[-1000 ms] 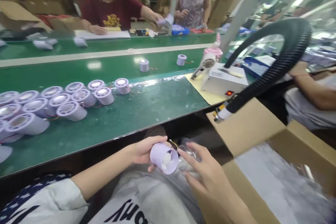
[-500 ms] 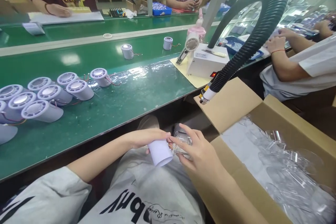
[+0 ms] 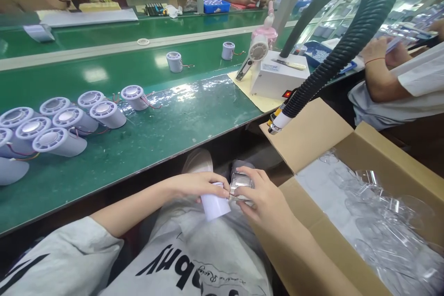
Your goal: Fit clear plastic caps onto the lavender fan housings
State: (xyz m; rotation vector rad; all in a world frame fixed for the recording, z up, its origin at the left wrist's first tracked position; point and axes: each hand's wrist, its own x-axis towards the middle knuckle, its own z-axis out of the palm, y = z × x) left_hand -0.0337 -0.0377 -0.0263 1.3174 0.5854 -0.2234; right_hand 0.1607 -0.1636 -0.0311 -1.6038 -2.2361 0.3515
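From my remote seat I see the left hand (image 3: 204, 184) with its fingers curled over the upper end of a lilac cylinder (image 3: 217, 209), gripping it, the lower end tilted toward the lap. The right hand (image 3: 266, 200) has its fingers bent round a clear cup (image 3: 242, 181), thumb below, just right of the cylinder; whether the two touch I can't tell. Both are off the bench (image 3: 173, 134), out from its near edge. On it I make out a cluster of lilac housings (image 3: 71, 122) toward the left end and two more farther back. Near the right of that edge stands a white unit (image 3: 277, 76); its black hose (image 3: 322, 76) reaches past the edge toward a cardboard box (image 3: 308, 136) holding see-through pieces (image 3: 385, 222).
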